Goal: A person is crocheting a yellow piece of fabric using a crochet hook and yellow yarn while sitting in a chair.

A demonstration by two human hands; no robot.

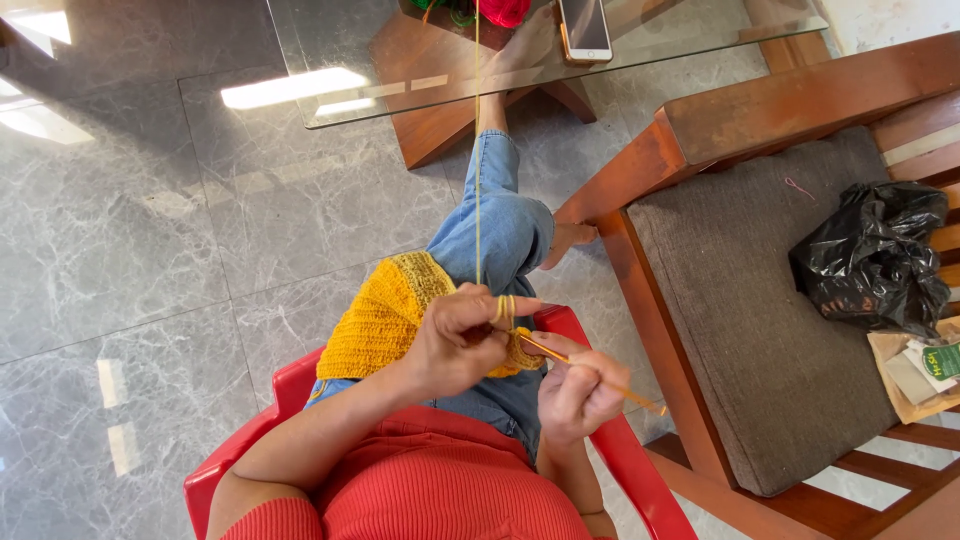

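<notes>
I see the yellow crocheted piece (385, 320) draped over the knee of the blue jeans (500, 230), and I place everything else from it. My left hand (462, 342) sits at its near right edge, grip closed on the fabric, with the yellow yarn strand (477, 150) looped twice around the forefinger and running straight up from there toward the glass tabletop (330, 60). My right hand (578, 390) is just right of the piece, grip closed on the crochet hook (600, 378), whose tip end meets the fabric's edge under the left fingers (the exact stitch is hidden). Below the piece, the red chair (290, 390) frames the lap. Well right of it stands a wooden chair with a grey cushion (740, 300), carrying a black plastic bag (875, 255). Far above, a phone (584, 28) lies on the tabletop beside red yarn (503, 10).
</notes>
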